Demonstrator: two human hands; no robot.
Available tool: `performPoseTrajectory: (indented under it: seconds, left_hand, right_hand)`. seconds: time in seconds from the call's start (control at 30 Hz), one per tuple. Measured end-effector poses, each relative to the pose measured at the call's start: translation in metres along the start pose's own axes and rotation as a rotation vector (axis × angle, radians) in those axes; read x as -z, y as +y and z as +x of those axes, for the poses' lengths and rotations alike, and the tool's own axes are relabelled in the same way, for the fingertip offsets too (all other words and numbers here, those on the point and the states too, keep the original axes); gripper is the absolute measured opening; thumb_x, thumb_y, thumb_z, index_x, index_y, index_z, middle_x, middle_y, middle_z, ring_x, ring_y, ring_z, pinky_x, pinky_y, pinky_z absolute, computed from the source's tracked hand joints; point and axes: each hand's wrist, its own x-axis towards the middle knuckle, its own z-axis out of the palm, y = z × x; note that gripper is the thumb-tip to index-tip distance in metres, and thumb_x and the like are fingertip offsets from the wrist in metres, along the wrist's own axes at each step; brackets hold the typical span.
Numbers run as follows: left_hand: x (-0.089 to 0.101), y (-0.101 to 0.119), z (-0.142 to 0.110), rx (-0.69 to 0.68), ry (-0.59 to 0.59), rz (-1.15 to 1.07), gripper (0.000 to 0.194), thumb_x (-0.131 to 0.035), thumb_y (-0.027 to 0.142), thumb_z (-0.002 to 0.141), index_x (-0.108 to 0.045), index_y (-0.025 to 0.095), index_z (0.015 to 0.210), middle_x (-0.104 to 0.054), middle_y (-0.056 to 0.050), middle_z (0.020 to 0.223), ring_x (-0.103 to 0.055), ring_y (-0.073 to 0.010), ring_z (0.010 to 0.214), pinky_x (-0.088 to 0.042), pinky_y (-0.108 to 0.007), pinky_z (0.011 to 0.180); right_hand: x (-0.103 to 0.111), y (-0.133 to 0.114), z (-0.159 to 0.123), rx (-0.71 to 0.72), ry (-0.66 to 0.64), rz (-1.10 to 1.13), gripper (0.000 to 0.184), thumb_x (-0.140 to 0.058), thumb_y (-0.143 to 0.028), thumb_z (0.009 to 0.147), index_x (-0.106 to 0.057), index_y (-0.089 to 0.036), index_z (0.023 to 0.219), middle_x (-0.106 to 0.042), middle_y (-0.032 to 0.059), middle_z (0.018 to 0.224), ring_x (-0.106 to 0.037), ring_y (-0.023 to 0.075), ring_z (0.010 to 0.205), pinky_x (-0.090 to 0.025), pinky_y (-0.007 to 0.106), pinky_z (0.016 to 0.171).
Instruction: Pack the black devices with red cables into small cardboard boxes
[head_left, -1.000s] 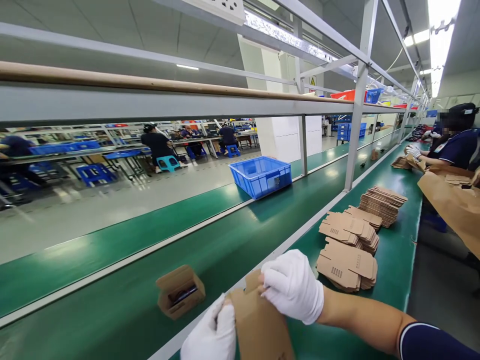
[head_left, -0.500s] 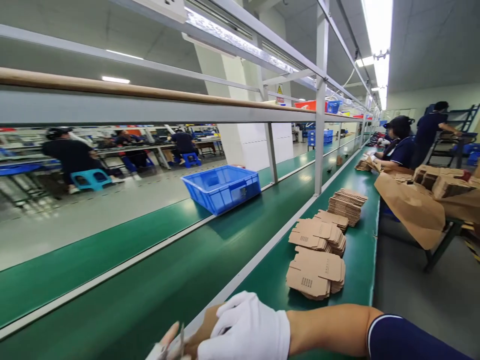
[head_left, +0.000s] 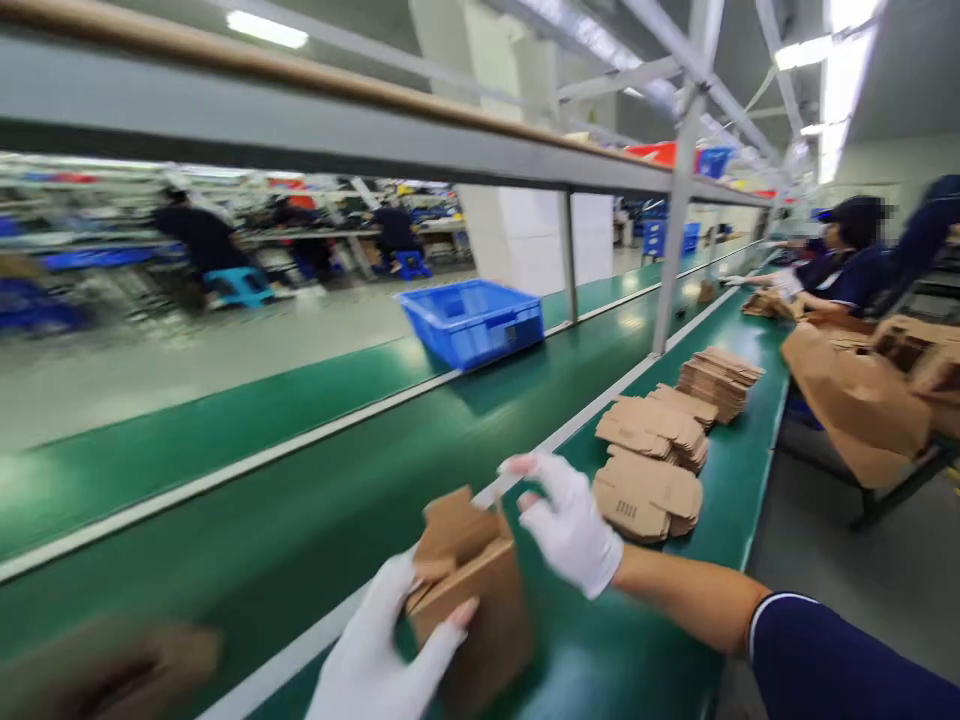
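In my gloved left hand [head_left: 394, 640] is a small brown cardboard box [head_left: 480, 625], upright, its top flaps standing up and the thumb on its near side. My right hand [head_left: 571, 520], in a white glove with bare fingertips, is just right of the box's flaps. Its thumb and forefinger are apart, with nothing between them. Beyond that hand lie stacks of flat cardboard box blanks [head_left: 649, 490] on the green work surface [head_left: 581, 650]. A blurred brown cardboard piece [head_left: 127, 665] is on the conveyor at lower left.
A blue plastic crate [head_left: 476, 325] straddles the divider beyond the green conveyor belt [head_left: 315, 530]. A metal upright [head_left: 679, 220] and a shelf rail [head_left: 315, 125] stand over the line. A co-worker [head_left: 847, 250] sits farther along at right, near brown paper [head_left: 855, 400] with more cardboard.
My hands have separated. The box has come into full view in my left hand, while my right hand has moved up and right. The view has shifted, and a blurred cardboard piece appears at lower left.
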Motion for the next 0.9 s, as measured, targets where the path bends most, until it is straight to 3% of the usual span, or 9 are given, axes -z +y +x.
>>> performPoseTrajectory:
  seconds: [0.03,0.1,0.17,0.27,0.37,0.47,0.63,0.8,0.9]
  left_hand:
    - [0.001,0.007,-0.005,-0.044,-0.027,0.009,0.032,-0.057,0.050,0.070,-0.053,0.024,0.088,-0.061,-0.004,0.105,-0.059,-0.0268,0.097,-0.047,-0.040,0.092]
    - [-0.001,0.019,-0.008,-0.146,-0.085,0.002,0.023,-0.052,0.042,0.077,-0.050,0.022,0.088,-0.055,-0.006,0.116,-0.053,-0.0248,0.107,-0.042,-0.036,0.095]
    - [-0.004,0.022,-0.006,-0.199,-0.143,-0.027,0.021,-0.053,0.038,0.080,-0.048,0.021,0.089,-0.050,-0.009,0.124,-0.049,-0.0238,0.113,-0.040,-0.034,0.096]
    - [-0.007,0.019,-0.007,-0.248,-0.160,-0.082,0.023,-0.057,0.037,0.081,-0.046,0.020,0.091,-0.042,-0.012,0.134,-0.044,-0.0251,0.120,-0.038,-0.036,0.097]
    - [-0.009,0.017,-0.009,-0.337,-0.187,-0.125,0.022,-0.061,0.033,0.079,-0.046,0.020,0.090,-0.041,-0.013,0.135,-0.044,-0.0261,0.119,-0.037,-0.039,0.097]
    - [-0.011,0.017,-0.009,-0.388,-0.197,-0.190,0.024,-0.065,0.029,0.077,-0.046,0.020,0.089,-0.047,-0.011,0.129,-0.049,-0.0254,0.113,-0.039,-0.040,0.094]
    - [-0.012,0.015,-0.008,-0.433,-0.199,-0.440,0.030,-0.067,0.028,0.077,-0.044,0.021,0.094,-0.058,-0.007,0.108,-0.055,-0.0217,0.100,-0.044,-0.035,0.086]
    - [-0.009,0.017,-0.009,-0.410,-0.317,-0.433,0.026,-0.066,0.027,0.078,-0.047,0.021,0.094,-0.060,-0.005,0.101,-0.056,-0.0204,0.093,-0.044,-0.036,0.085]
    - [-0.008,0.021,-0.011,-0.355,-0.338,-0.420,0.025,-0.067,0.029,0.076,-0.050,0.019,0.092,-0.060,-0.005,0.095,-0.056,-0.0201,0.087,-0.044,-0.034,0.081]
  right_hand:
    - [0.003,0.000,-0.003,-0.196,-0.069,0.158,0.037,-0.043,-0.034,0.086,-0.050,-0.019,0.119,-0.058,0.0074,0.120,-0.052,0.0168,0.112,-0.038,0.036,0.100]
    - [0.005,0.003,-0.007,-0.522,-0.368,0.554,0.041,-0.039,-0.037,0.089,-0.044,-0.019,0.125,-0.054,0.0093,0.126,-0.051,0.0185,0.115,-0.038,0.038,0.101]
    - [0.007,0.009,-0.009,-0.758,-0.583,0.871,0.042,-0.031,-0.041,0.092,-0.042,-0.018,0.126,-0.051,0.0114,0.130,-0.053,0.0194,0.113,-0.041,0.038,0.098]
    - [0.009,0.015,-0.012,-0.949,-0.693,1.018,0.040,-0.040,-0.040,0.089,-0.045,-0.020,0.123,-0.054,0.0088,0.126,-0.056,0.0185,0.104,-0.046,0.032,0.086]
    - [0.010,0.018,-0.012,-1.046,-0.753,0.982,0.044,-0.061,-0.034,0.073,-0.053,-0.020,0.114,-0.060,0.0059,0.112,-0.057,0.0196,0.096,-0.047,0.029,0.078]
    - [0.010,0.015,-0.005,-0.964,-0.812,0.972,0.039,-0.068,-0.028,0.066,-0.060,-0.017,0.102,-0.062,0.0039,0.100,-0.056,0.0196,0.094,-0.043,0.030,0.085]
    - [0.014,0.004,0.017,-0.629,-1.125,1.034,0.056,-0.069,-0.046,0.070,-0.055,-0.019,0.117,-0.054,0.0047,0.118,-0.047,0.0213,0.111,-0.036,0.031,0.096]
    - [0.013,0.000,0.026,-0.616,-1.283,0.738,0.041,-0.066,-0.042,0.078,-0.057,-0.016,0.108,-0.058,0.0054,0.110,-0.051,0.0201,0.105,-0.038,0.033,0.093]
    - [0.009,-0.001,0.026,-0.613,-1.284,0.638,0.041,-0.068,-0.035,0.077,-0.057,-0.016,0.111,-0.059,0.0051,0.112,-0.053,0.0201,0.104,-0.040,0.032,0.092]
